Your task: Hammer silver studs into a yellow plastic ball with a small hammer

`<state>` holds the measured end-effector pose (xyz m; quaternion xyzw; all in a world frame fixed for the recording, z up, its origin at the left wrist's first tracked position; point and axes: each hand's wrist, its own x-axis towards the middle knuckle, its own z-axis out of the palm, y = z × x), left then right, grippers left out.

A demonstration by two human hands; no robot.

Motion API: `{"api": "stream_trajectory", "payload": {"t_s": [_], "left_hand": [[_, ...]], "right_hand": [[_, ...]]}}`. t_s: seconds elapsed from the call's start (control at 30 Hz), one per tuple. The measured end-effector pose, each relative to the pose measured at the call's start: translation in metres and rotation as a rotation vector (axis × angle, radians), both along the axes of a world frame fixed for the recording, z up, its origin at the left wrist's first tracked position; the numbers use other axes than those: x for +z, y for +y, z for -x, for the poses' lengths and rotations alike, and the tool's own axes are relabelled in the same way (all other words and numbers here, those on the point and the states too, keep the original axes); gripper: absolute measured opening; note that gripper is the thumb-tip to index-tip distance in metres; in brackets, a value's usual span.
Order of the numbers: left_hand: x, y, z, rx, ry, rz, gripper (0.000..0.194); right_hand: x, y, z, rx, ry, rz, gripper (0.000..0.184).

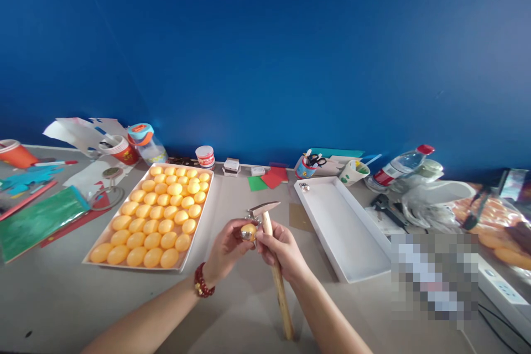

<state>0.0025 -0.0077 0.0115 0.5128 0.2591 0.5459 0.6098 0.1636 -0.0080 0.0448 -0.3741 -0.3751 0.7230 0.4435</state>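
Orange ball, partly wrapped in silvery foil, sits between both hands; left hand curls round it, loosely closed. Right hand grips wooden-handled hammer, thumb just beside ball; hammer head at twelve o'clock, handle end toward six. Dark red bead bracelet on left wrist. Shallow tray of orange balls at ten o'clock; shallow white tray at three, silvery lump in its eleven-o'clock corner. Red-capped plastic bottle at two, blue wall at twelve
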Motion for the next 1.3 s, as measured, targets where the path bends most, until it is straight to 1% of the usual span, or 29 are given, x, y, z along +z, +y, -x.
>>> {"api": "stream_trajectory", "payload": {"t_s": [0.37,0.6,0.83,1.3], "left_hand": [[0.0023,0.0006,0.0009,0.005,0.037,0.015,0.036],[-0.0003,0.0005,0.0006,0.017,0.021,0.014,0.036],[-0.0021,0.0009,0.0015,0.011,0.017,0.026,0.036],[-0.0045,-0.0002,0.0034,-0.005,0.039,0.066,0.035]], "right_hand": [[0.0011,-0.0001,-0.0004,0.011,-0.009,-0.002,0.026],[0.0,-0.0008,-0.0008,-0.006,-0.037,-0.032,0.028],[-0.0017,-0.0008,-0.0015,0.007,-0.057,-0.06,0.026],[-0.0017,-0.001,-0.0023,0.037,-0.033,-0.048,0.027]]}}
